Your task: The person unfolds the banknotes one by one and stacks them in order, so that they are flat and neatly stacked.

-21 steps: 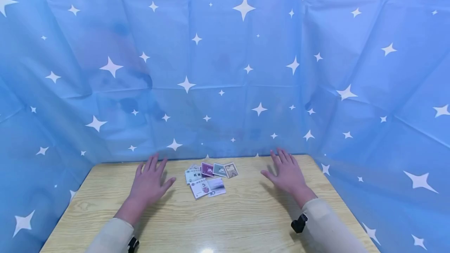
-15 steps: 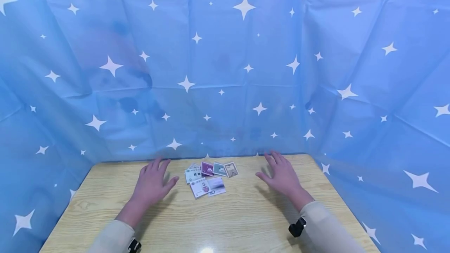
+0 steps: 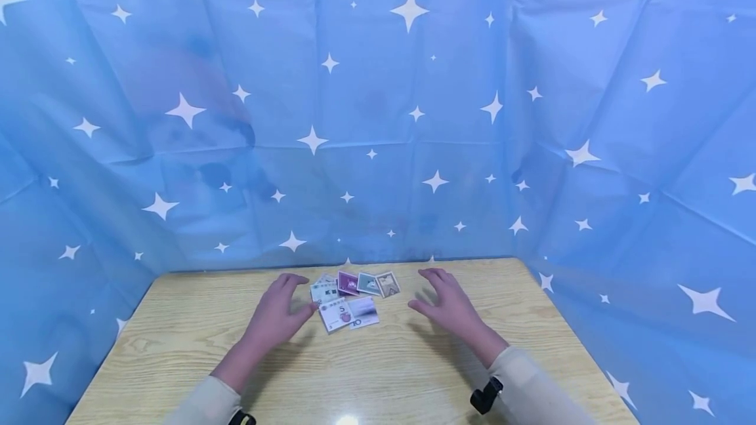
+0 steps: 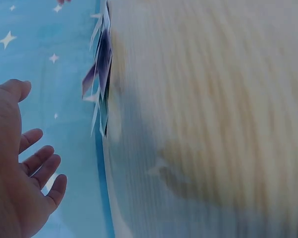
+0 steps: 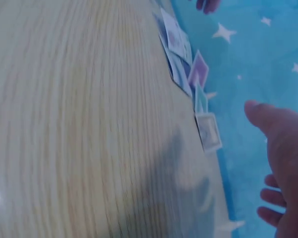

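Several banknotes lie overlapped at the far middle of the table in the head view: one marked 5 (image 3: 335, 315), a bluish one marked 10 (image 3: 364, 311) and a greenish one (image 3: 324, 292) behind. A purple card (image 3: 348, 283), a teal card (image 3: 369, 284) and a brown card (image 3: 388, 284) fan out to their right. My left hand (image 3: 277, 315) hovers at the pile's left, fingers loosely bent, thumb tip close to the 5 note; whether it touches cannot be told. To the right of the brown card, apart from it, my right hand (image 3: 453, 310) holds nothing, its fingers relaxed.
The wooden table (image 3: 366, 372) ends just behind the cards. A blue curtain (image 3: 378, 103) with white stars hangs behind it and at both sides. Each wrist carries a small black camera (image 3: 487, 395) below the sleeve.
Both hands have moved inward toward the notes, the left one rightward and the right one leftward. Their fingers have gone from spread to more bent. The notes and cards lie unchanged.
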`<state>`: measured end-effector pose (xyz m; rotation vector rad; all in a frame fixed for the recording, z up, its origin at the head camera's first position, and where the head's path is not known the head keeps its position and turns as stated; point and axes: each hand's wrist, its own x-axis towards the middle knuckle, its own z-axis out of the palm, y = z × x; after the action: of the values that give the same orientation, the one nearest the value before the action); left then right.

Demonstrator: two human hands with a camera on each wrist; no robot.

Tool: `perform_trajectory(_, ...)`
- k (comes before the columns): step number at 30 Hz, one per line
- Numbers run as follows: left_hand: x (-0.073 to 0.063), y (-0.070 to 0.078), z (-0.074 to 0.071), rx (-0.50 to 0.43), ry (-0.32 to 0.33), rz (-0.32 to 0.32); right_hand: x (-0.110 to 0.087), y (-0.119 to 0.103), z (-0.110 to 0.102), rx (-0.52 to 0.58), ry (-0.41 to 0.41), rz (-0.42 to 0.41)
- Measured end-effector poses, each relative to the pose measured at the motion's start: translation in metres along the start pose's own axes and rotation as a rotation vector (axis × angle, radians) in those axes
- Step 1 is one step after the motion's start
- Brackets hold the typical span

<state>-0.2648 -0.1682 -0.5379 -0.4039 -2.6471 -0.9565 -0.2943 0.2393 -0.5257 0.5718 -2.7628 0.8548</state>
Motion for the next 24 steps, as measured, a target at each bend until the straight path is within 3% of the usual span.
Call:
perform_trajectory(6,0.003,0.017,0.017,-0.034,-0.058,0.017,0.001,-0.012,0.016,0.078,-0.057,0.029)
perform_trajectory(15,0.012,0.04,0.039,-0.073,-0.136,0.048,0.005,-0.03,0.036,0.161,-0.1,-0.04)
perform_trajectory(24,0.022,0.05,0.056,-0.018,-0.197,0.112,0.015,-0.049,0.049,0.198,-0.187,-0.04)
